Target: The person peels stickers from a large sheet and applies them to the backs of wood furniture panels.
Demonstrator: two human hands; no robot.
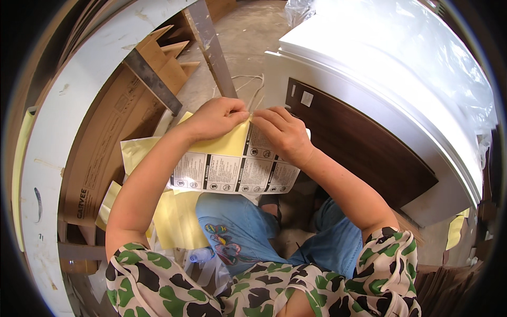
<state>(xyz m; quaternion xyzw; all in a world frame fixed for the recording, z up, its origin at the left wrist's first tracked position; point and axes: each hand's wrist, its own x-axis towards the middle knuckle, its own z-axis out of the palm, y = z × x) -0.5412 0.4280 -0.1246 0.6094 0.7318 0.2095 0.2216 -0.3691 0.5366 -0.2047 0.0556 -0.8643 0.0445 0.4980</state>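
Observation:
A sheet of printed warning labels [227, 174] on yellow backing [222, 144] lies across my knees at mid-view. My left hand [218, 119] pinches the sheet's upper edge between thumb and bent forefinger, where the yellow backing shows. Close beside it, fingertips almost touching, my right hand [283, 132] grips the printed part of the same edge. More yellow backing paper [178, 218] lies beneath and to the left, by my jeans.
A long white board [43, 150] curves down the left, above a printed cardboard carton [107, 158]. White panels [356, 59] and a dark brown panel [356, 146] stand at right. A plastic bottle [201, 254] lies low by my leg. Cord [257, 81] is on the floor ahead.

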